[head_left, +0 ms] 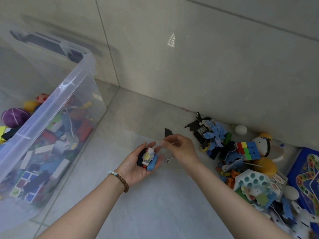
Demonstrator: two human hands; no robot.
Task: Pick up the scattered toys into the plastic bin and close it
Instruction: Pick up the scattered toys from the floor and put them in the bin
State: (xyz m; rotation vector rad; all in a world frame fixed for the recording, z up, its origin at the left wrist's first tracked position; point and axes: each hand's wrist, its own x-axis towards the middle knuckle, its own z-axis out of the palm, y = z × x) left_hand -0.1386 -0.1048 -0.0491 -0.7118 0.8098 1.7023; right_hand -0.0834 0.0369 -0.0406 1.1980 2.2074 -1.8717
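Note:
A clear plastic bin [57,99] stands on the left, open and partly full of toys. My left hand [138,167] is palm up in the middle of the floor and cups a small pile of pieces [148,157]: black, white, yellow and blue. My right hand [181,149] is just right of it and pinches a small blurred clear piece over the left fingertips. A small metal hook [169,159] lies on the floor between the hands. A black flat piece [167,132] lies just beyond them. Scattered toys [241,163] are heaped at the right by the wall.
The heap holds a colourful cube [247,150], blue and black foam cutouts [214,133], a white ball [240,129], a yellow egg [265,167] and a blue game board [305,176]. A tiled wall [207,66] runs close behind. Purple and yellow eggs [14,116] lie in the bin.

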